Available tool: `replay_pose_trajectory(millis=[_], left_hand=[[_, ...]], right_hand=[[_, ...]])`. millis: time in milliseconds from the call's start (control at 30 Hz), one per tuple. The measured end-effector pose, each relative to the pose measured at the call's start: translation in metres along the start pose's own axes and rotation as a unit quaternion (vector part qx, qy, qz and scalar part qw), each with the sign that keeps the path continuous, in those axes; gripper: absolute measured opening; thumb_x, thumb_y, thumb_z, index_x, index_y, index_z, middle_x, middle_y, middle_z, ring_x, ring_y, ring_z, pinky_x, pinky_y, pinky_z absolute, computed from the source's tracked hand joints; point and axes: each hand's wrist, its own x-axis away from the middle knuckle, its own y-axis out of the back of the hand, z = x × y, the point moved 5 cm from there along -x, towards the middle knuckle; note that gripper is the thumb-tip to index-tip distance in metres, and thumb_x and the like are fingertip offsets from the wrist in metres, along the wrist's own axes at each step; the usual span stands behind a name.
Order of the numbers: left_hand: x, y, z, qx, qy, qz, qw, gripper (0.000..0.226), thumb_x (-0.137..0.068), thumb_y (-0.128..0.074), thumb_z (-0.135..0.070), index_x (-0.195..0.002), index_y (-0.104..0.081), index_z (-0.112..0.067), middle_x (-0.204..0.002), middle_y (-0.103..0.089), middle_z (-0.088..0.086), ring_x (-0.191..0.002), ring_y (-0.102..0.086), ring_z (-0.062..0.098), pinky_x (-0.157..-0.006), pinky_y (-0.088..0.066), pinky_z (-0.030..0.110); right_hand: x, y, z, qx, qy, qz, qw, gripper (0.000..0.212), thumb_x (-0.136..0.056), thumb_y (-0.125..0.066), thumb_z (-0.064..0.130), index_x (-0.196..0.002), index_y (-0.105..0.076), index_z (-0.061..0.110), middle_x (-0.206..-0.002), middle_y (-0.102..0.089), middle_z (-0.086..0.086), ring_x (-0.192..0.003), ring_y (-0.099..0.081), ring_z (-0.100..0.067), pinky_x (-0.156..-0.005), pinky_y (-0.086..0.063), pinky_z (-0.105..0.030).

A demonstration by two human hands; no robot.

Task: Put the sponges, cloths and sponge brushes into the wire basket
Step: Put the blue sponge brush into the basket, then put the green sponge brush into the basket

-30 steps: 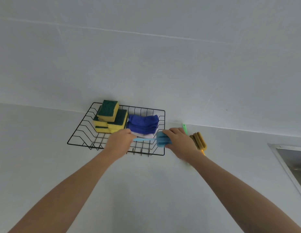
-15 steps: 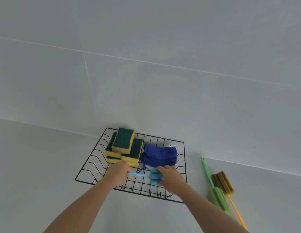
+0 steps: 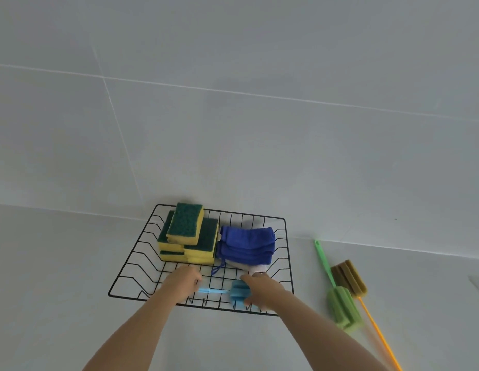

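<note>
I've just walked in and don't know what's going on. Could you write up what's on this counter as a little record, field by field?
Setting: pale counter against a tiled wall
Wire basket: black, holds stacked green-and-yellow sponges and folded blue cloths
Left hand: on the handle of the blue sponge brush
Right hand: on that brush's foam head, at the basket's near edge
Outside basket: green sponge brush and brown sponge brush, lying on the counter to the right

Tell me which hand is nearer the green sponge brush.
Right. The right hand is in the wire basket, just left of the green sponge brush; the left hand is farther left.
</note>
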Motion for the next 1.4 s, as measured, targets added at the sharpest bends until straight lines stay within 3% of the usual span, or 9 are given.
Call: replay_pose_trajectory(millis=[133, 233, 300, 400, 500, 667, 933, 1167, 1400], left_hand=[[0.007, 0.011, -0.006, 0.041, -0.007, -0.026, 0.999, 0.019, -0.092, -0.048, -0.023, -0.093, -0.064, -0.014, -0.081, -0.056, -0.002, -0.075, -0.053, 0.012, -0.074, -0.048, 0.030], [0.013, 0.025, -0.020, 0.063, -0.025, -0.065, 0.996, 0.023, -0.092, -0.047, -0.029, -0.079, -0.061, -0.018, -0.076, -0.058, 0.000, -0.074, -0.055, 0.015, -0.067, -0.046, 0.027], [0.018, 0.038, -0.037, 0.060, -0.046, -0.098, 0.992, 0.022, -0.092, -0.048, -0.030, -0.101, -0.063, -0.018, -0.100, -0.065, 0.004, -0.097, -0.059, 0.017, -0.079, -0.047, 0.027], [0.023, 0.054, -0.066, 0.021, -0.068, -0.128, 0.989, 0.052, -0.093, -0.046, -0.034, -0.141, -0.030, -0.020, -0.150, -0.033, 0.006, -0.137, -0.031, 0.020, -0.110, -0.030, 0.033], [0.025, 0.061, -0.103, 0.002, -0.104, -0.138, 0.985, 0.063, -0.092, -0.046, -0.037, -0.145, -0.016, -0.023, -0.156, -0.015, 0.005, -0.142, -0.019, 0.021, -0.115, -0.020, 0.034], [0.024, 0.047, -0.168, -0.012, -0.177, -0.112, 0.978, 0.070, -0.090, -0.049, -0.041, -0.146, -0.010, -0.026, -0.158, -0.007, 0.000, -0.143, -0.014, 0.018, -0.115, -0.019, 0.034], [0.017, 0.004, -0.252, -0.028, -0.244, -0.038, 0.969, 0.079, -0.086, -0.054, -0.044, -0.146, -0.006, -0.024, -0.158, -0.001, 0.005, -0.145, -0.005, 0.021, -0.117, -0.012, 0.037], [0.007, -0.038, -0.296, 0.005, -0.215, 0.004, 0.977, 0.094, -0.079, -0.064, -0.044, -0.146, -0.003, -0.018, -0.158, -0.002, 0.008, -0.145, -0.009, 0.023, -0.114, -0.022, 0.038], [-0.010, -0.061, -0.305, 0.042, -0.174, 0.030, 0.983, 0.098, -0.075, -0.070, -0.038, -0.146, -0.007, -0.015, -0.155, -0.012, 0.008, -0.141, -0.021, 0.025, -0.111, -0.032, 0.039]], right_hand=[[0.010, 0.007, -0.004, -0.019, 0.009, -0.019, 1.000, 0.056, -0.091, -0.051, 0.031, -0.141, -0.030, 0.017, -0.137, -0.045, -0.012, -0.123, -0.044, -0.028, -0.101, -0.042, -0.042], [0.021, 0.018, -0.006, -0.022, 0.032, -0.044, 0.998, 0.056, -0.093, -0.045, 0.035, -0.143, -0.026, 0.018, -0.145, -0.039, -0.011, -0.131, -0.038, -0.029, -0.106, -0.038, -0.044], [0.032, 0.029, -0.008, -0.013, 0.050, -0.065, 0.997, 0.061, -0.094, -0.041, 0.040, -0.147, -0.016, 0.021, -0.155, -0.022, -0.010, -0.142, -0.022, -0.029, -0.113, -0.029, -0.045], [0.053, 0.047, -0.018, 0.004, 0.073, -0.127, 0.989, 0.070, -0.095, -0.037, 0.045, -0.148, 0.004, 0.026, -0.159, 0.008, -0.007, -0.147, 0.001, -0.026, -0.118, -0.013, -0.043], [0.072, 0.057, -0.041, 0.002, 0.063, -0.180, 0.982, 0.075, -0.094, -0.036, 0.049, -0.146, 0.014, 0.026, -0.157, 0.019, -0.007, -0.146, 0.011, -0.025, -0.119, -0.003, -0.040], [0.103, 0.056, -0.096, -0.020, -0.003, -0.204, 0.979, 0.082, -0.091, -0.035, 0.055, -0.143, 0.022, 0.027, -0.154, 0.027, -0.007, -0.144, 0.018, -0.026, -0.118, 0.004, -0.042], [0.142, 0.025, -0.174, -0.114, -0.096, -0.202, 0.968, 0.083, -0.092, -0.040, 0.051, -0.146, 0.016, 0.022, -0.157, 0.020, -0.008, -0.146, 0.012, -0.027, -0.119, -0.002, -0.042], [0.143, -0.019, -0.201, -0.216, -0.110, -0.159, 0.957, 0.087, -0.092, -0.045, 0.045, -0.146, 0.016, 0.013, -0.157, 0.016, -0.012, -0.147, 0.005, -0.026, -0.118, -0.008, -0.037], [0.121, -0.035, -0.214, -0.358, -0.101, -0.161, 0.914, 0.062, -0.093, -0.046, 0.035, -0.146, -0.018, 0.021, -0.142, -0.043, -0.009, -0.127, -0.044, -0.025, -0.101, -0.037, -0.034]])
